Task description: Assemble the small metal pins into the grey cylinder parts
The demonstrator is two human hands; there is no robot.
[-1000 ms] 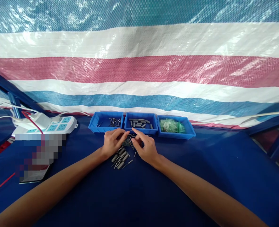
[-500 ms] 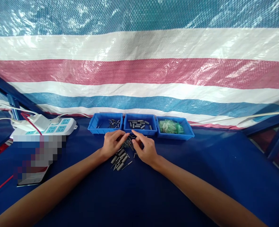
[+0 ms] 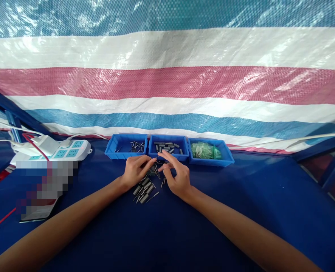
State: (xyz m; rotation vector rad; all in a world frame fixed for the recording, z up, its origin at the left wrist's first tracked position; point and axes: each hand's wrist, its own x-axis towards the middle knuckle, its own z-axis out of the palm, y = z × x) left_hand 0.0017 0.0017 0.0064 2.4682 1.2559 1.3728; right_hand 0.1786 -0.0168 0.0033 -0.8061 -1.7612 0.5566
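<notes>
My left hand (image 3: 135,170) is closed beside the loose parts, its thumb and fingers drawn together; what they hold, if anything, is too small to make out. To the right, my right hand (image 3: 178,176) has its fingers apart, with the index finger reaching to the front rim of the middle blue bin (image 3: 153,155). Between and below the hands lies a pile of grey cylindrical pieces (image 3: 145,198) mixed with thin metal rivet-like pins (image 3: 152,197). A few more pins (image 3: 163,182) lie by my right hand. The parts under my fingers are partly hidden.
The left blue bin (image 3: 110,154) holds thin pins; the right blue bin (image 3: 213,163) holds small green bags. A white power strip (image 3: 82,150) with plugs and cables stands at left, near a phone-like device (image 3: 37,216). A striped tarp (image 3: 167,83) hangs behind the blue table (image 3: 255,204).
My right hand's fingers have spread and its index finger has lifted away from my left hand, toward the middle bin. My left hand stays nearly in place.
</notes>
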